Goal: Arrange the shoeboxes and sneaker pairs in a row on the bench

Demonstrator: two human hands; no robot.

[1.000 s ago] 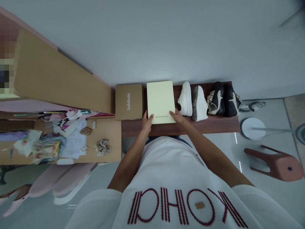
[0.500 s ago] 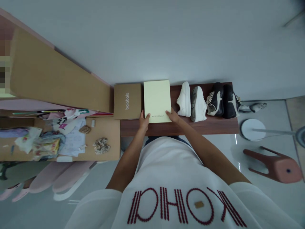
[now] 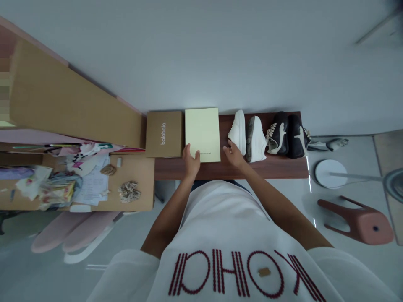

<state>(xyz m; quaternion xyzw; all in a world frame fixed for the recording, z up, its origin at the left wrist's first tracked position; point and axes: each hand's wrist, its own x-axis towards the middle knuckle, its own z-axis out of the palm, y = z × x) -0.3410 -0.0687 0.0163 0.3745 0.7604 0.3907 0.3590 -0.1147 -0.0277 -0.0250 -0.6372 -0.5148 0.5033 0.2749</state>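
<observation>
Left hand (image 3: 190, 162) was spread at cream box's (image 3: 202, 130) near-left corner; right hand (image 3: 234, 155), also spread, was beside white shoe (image 3: 238, 131).

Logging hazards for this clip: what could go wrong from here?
1. The right hand, apart from the pale box, overlaps the inner white shoe in view and might nudge it.
2. The left hand, at the box's near corner, could push it against the brown box.
3. The outer black shoe, at the bench's end, might fall if bumped.
</observation>
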